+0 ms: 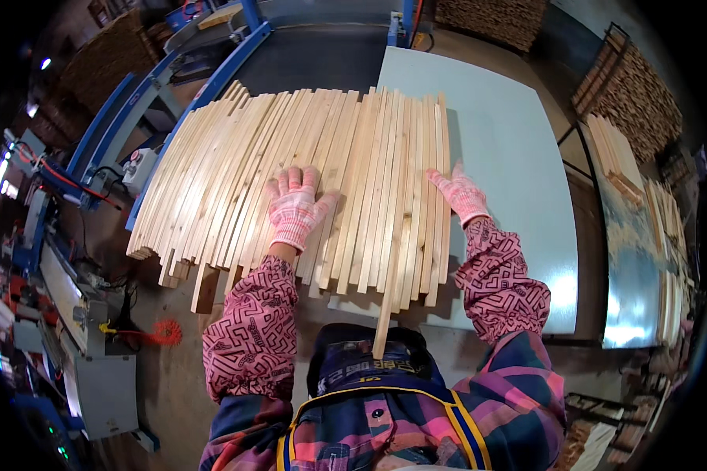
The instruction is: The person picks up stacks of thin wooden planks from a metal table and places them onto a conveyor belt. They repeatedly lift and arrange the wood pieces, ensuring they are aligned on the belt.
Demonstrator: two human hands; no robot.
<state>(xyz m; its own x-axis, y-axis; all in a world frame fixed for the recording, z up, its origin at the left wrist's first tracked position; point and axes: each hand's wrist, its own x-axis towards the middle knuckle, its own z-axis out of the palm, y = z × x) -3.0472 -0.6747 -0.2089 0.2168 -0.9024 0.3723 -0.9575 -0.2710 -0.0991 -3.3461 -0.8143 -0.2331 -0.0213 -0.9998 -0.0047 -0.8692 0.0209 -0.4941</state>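
Observation:
A wide row of pale wooden strips (212, 173) lies side by side before me, their ends uneven. My left hand (296, 206), in a pink-and-white knit glove, rests flat on the strips with its fingers spread. At the row's right edge is my right hand (459, 196), gloved alike, its thumb side against the outermost strip and its fingers apart. One longer strip (383, 322) juts out toward my apron (369, 357). The undersides of the strips are hidden.
A pale green tabletop (518, 204) extends right of the strips. Beyond them runs a dark conveyor belt (314, 59) with blue framing. Machinery and a grey box (106, 392) stand at left. Another table (624, 267) with stacked wood is at right; large wood stacks (628, 94) stand behind.

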